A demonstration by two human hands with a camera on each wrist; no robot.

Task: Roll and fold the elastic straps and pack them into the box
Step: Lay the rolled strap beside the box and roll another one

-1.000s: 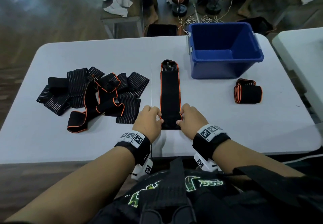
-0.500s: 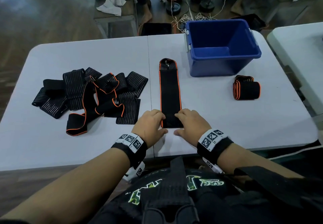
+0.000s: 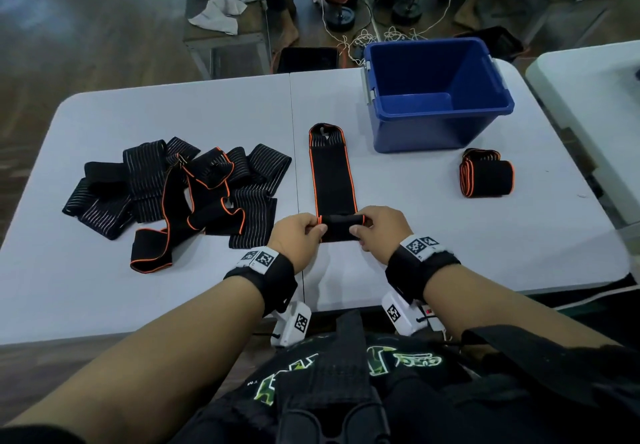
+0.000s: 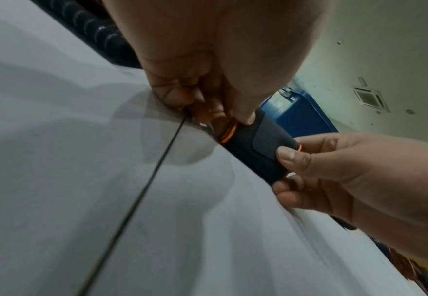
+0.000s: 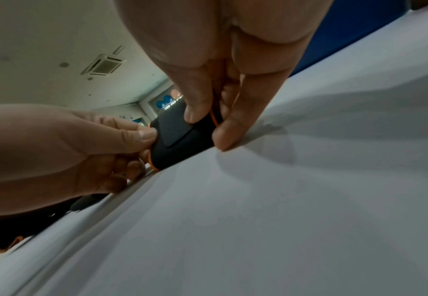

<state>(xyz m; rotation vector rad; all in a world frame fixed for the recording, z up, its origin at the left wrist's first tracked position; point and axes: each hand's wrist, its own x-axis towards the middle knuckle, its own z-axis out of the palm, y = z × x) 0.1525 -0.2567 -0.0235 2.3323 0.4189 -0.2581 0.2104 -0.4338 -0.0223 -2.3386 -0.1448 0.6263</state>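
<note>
A black elastic strap [image 3: 331, 180] with orange edging lies flat along the middle of the white table [image 3: 433, 236], its far end near the blue box [image 3: 436, 97]. Its near end is turned over into a small roll [image 3: 341, 227] [image 4: 256, 148] [image 5: 182, 140]. My left hand [image 3: 301, 236] [image 4: 220, 112] pinches the roll's left end and my right hand [image 3: 375, 232] [image 5: 215, 120] pinches its right end. A finished rolled strap [image 3: 486, 174] lies right of the box's front. A loose pile of straps [image 3: 180, 187] sits on the left.
The blue box stands open at the table's far right, nothing visible inside. A second white table [image 3: 595, 90] is off to the right. Beyond the far edge are a bench with cloths [image 3: 225, 4], cables and people's legs.
Both hands went from pressing flat on the strap's near end to pinching it, and that end is now turned over into a first small roll. The camera moved slightly.
</note>
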